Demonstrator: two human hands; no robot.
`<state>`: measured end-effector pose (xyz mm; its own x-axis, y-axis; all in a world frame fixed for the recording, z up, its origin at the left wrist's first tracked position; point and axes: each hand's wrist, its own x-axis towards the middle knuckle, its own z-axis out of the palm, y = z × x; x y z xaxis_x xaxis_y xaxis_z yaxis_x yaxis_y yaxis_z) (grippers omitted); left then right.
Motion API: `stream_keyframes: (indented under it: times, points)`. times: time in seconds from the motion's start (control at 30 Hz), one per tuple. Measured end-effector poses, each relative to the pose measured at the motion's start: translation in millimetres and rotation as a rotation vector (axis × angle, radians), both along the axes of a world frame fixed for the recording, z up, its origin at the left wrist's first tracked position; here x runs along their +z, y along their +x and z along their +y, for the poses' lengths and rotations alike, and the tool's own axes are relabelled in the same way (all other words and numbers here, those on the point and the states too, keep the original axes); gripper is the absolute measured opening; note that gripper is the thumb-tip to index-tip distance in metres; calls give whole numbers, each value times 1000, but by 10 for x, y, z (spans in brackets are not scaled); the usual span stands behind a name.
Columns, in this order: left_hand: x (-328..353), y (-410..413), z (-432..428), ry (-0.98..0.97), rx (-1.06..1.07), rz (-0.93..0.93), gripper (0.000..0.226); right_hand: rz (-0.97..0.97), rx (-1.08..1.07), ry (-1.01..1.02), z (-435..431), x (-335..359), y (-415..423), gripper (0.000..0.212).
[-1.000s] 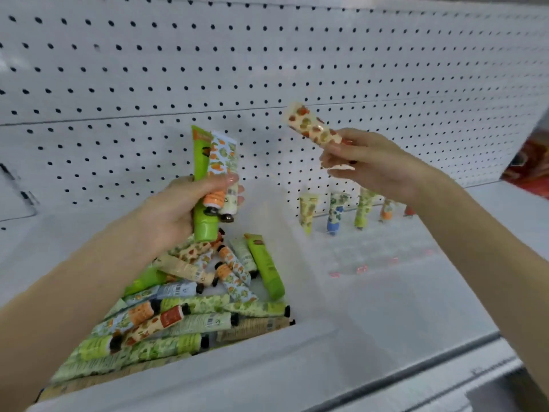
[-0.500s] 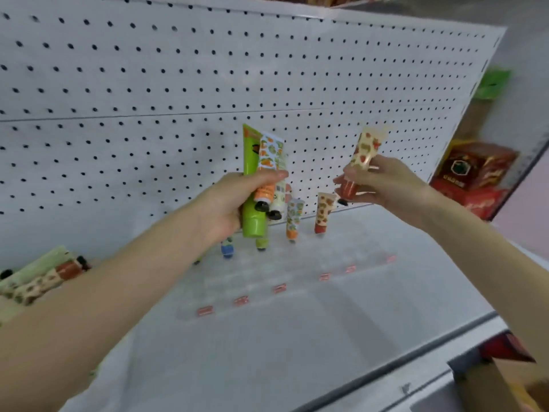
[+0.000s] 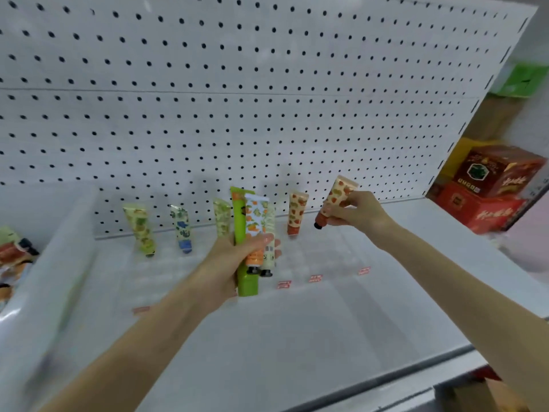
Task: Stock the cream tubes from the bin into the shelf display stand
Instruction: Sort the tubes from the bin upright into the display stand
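My right hand (image 3: pixel 358 211) pinches a peach-patterned cream tube (image 3: pixel 337 199), cap down and tilted, just above the back right of the clear display stand (image 3: pixel 320 257). My left hand (image 3: pixel 234 263) grips three tubes upright over the stand's middle: a plain green tube (image 3: pixel 242 233), an orange-print tube (image 3: pixel 255 230) and a pale tube (image 3: pixel 269 248). Several tubes stand cap down in the stand's back row, among them a green-print tube (image 3: pixel 139 228), a blue-print tube (image 3: pixel 182 228) and a peach-print tube (image 3: pixel 296 212). The white bin (image 3: pixel 44 263) with more tubes (image 3: pixel 13 254) sits at the left edge.
A white pegboard wall (image 3: pixel 237 99) backs the shelf. Red boxes (image 3: pixel 493 188) are stacked beyond the shelf's right end. The shelf floor (image 3: pixel 297 337) in front of the stand ends in a metal front rail (image 3: pixel 386 379).
The view has swung right, away from the bin toward the stand. My right hand has lowered its peach tube toward the stand's back right; my left hand has come down over the stand.
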<state>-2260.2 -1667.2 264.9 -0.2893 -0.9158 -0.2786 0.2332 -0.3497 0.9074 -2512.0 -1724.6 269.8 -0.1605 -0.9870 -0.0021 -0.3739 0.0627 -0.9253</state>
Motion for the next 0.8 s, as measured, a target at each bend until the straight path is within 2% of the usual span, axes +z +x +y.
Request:
stream_keyframes:
  times: [0.17,0.3,0.5,0.67,0.8]
  points:
    - [-244,-37,30,-12,65,0,39,50,31,-14,-170,-165,26,22]
    - [-261,-16,17,-28,56,9,51,226,33,-39,-285,-210,42,19]
    - [-285,-7,-8,-15,61,11,37,324,78,-46,-343,-233,63,24]
    - [-301,-19,-9,-29,45,-28,56,499,148,-54,-327,-289,115,21]
    - [-304,-8,-10,-18,50,-27,54,545,132,-52,-356,-314,115,18]
